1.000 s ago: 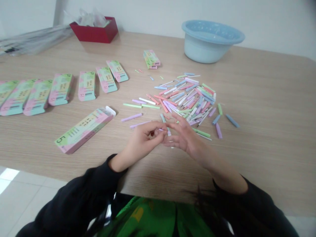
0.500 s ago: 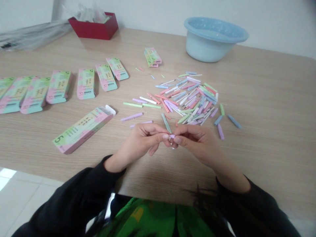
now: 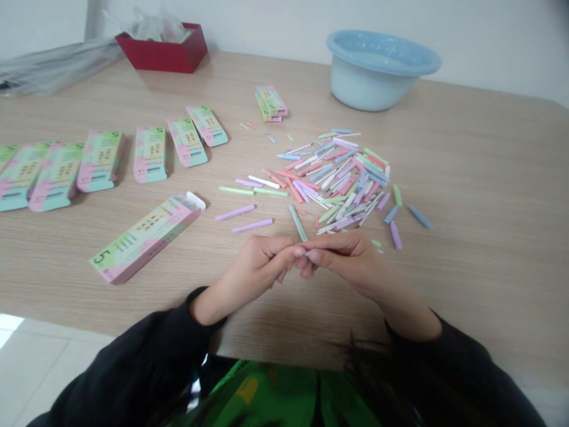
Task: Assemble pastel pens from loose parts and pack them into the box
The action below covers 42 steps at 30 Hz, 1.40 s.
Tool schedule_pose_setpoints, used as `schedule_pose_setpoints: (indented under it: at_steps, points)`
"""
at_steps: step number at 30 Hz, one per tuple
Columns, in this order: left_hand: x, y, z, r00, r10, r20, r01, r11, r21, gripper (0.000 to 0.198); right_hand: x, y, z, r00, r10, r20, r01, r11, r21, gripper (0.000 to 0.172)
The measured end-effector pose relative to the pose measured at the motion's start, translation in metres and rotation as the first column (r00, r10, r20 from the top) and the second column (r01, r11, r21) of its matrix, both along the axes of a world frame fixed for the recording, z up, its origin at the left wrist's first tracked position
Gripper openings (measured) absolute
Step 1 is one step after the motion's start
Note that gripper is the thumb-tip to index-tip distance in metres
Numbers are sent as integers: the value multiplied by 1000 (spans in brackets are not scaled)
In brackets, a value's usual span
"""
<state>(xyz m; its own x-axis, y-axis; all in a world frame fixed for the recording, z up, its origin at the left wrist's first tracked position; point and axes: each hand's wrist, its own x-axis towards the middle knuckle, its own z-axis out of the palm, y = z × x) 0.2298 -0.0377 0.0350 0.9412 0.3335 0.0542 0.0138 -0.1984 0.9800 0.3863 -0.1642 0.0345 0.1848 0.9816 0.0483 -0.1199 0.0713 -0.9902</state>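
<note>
My left hand and my right hand meet fingertip to fingertip just in front of the pile. Between their thumbs and fingers they pinch a small purple plastic piece, nearly all covered by the fingers. Just beyond the fingertips lies a grey-green stick with a pointed end. A heap of slim pastel sticks and caps in pink, purple, blue, green and white spreads behind the hands. Left of them lie two purple sticks. An opened slim carton marked 5 lies farther left, its end flap out.
Several more pastel cartons lie in a row on the left. A small stack of cartons sits at the back. Behind are a light blue basin, a red box holding clear plastic, and plastic wrapping.
The fingers of both hands have closed in tighter, so the purple piece is now almost hidden. My right fingers stretch farther over toward the left hand. The view has shifted slightly.
</note>
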Motion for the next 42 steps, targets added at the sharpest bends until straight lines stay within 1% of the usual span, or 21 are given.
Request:
schedule_pose_setpoints:
  at_steps: [2, 7, 9, 11, 14, 17, 20, 21, 22, 23, 25, 27, 28, 29, 31, 34, 36, 38, 40, 42]
  points:
    - [3, -1, 1, 1000, 19, -16, -19, 999, 25, 46, -1, 0, 1, 999, -12, 42, 11, 1000, 10, 17]
    - [6, -1, 2, 998, 18, -56, -18, 1000, 5, 46, -5, 0, 3, 958, -84, 273, 62, 994, 90, 16]
    - [7, 0, 1, 996, 15, -88, -15, 1000, 1, 47, -6, 1, 1, 950, -100, 296, 77, 993, 87, 21]
    - [10, 2, 0, 995, 2, -99, -1, 1000, 13, 50, -8, 2, -2, 945, -119, 304, 100, 992, 79, 22]
    - [17, 5, 1, 997, -29, -74, 36, 996, 87, 55, -7, -1, -2, 918, -187, 350, 160, 981, 105, 21]
    - [22, 10, 11, 996, -10, -84, 25, 984, 179, 61, 0, -11, 3, 883, -286, 371, 246, 957, 152, 17]
    - [31, 14, 28, 990, 9, -143, 33, 957, 288, 59, 18, -30, 10, 830, -426, 361, 385, 905, 182, 12]
    - [36, 14, 34, 986, -5, -167, 65, 933, 354, 55, 27, -39, 12, 802, -473, 365, 435, 881, 185, 11]
    - [44, 14, 40, 981, -24, -193, 107, 895, 432, 51, 37, -48, 12, 771, -515, 375, 483, 856, 183, 10]
    - [53, 14, 45, 975, -38, -220, 150, 842, 518, 46, 48, -57, 11, 737, -551, 390, 530, 830, 172, 10]
    - [79, 11, 50, 961, -37, -273, 220, 699, 680, 38, 71, -75, 5, 674, -613, 412, 622, 772, 132, 12]
    - [111, 7, 48, 951, 33, -308, 248, 516, 820, 32, 91, -89, -3, 632, -655, 414, 691, 718, 80, 15]
    - [129, 5, 44, 951, 69, -302, 235, 478, 846, 31, 99, -94, -8, 616, -670, 415, 715, 696, 62, 16]
    - [146, 3, 40, 949, 89, -302, 231, 455, 860, 31, 104, -98, -12, 603, -680, 417, 730, 681, 54, 17]
    - [177, 0, 29, 946, 140, -292, 212, 415, 885, 32, 109, -104, -16, 579, -690, 434, 740, 668, 74, 17]
    - [209, 0, 14, 929, 212, -304, 209, 379, 901, 31, 107, -107, -18, 549, -678, 490, 714, 684, 147, 16]
    - [220, 1, 7, 913, 237, -332, 229, 375, 898, 30, 103, -108, -17, 507, -650, 566, 678, 706, 203, 16]
    - [225, 1, 2, 898, 248, -363, 256, 378, 890, 29, 99, -109, -17, 449, -625, 639, 636, 725, 263, 16]
    - [227, 1, 0, 885, 256, -388, 276, 383, 881, 26, 95, -110, -17, 400, -612, 683, 597, 739, 313, 17]
    - [228, 1, 1, 880, 259, -397, 279, 393, 876, 26, 93, -111, -17, 369, -612, 700, 569, 744, 350, 18]
